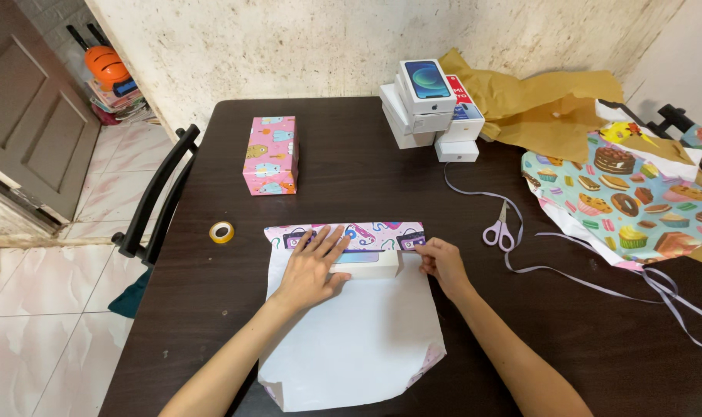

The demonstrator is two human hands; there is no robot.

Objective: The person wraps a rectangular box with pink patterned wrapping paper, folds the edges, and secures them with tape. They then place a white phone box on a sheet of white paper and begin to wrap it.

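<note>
The left hand [311, 266] lies flat, fingers spread, on the small white box [368, 264]; the right hand [441, 261] pinches the folded wrapping paper [351, 340]. If either hand eases off, the fold could likely spring back across the counter [351, 162].

Bright, even indoor light; soft, short shadows on the dark worktop [351, 162]; sharp throughout, slight wide-angle bending toward edges.

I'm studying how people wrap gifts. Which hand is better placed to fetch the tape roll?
Probably the left hand: the yellow tape roll lies on its side of the paper. The right hand pinches the folded edge.
</note>
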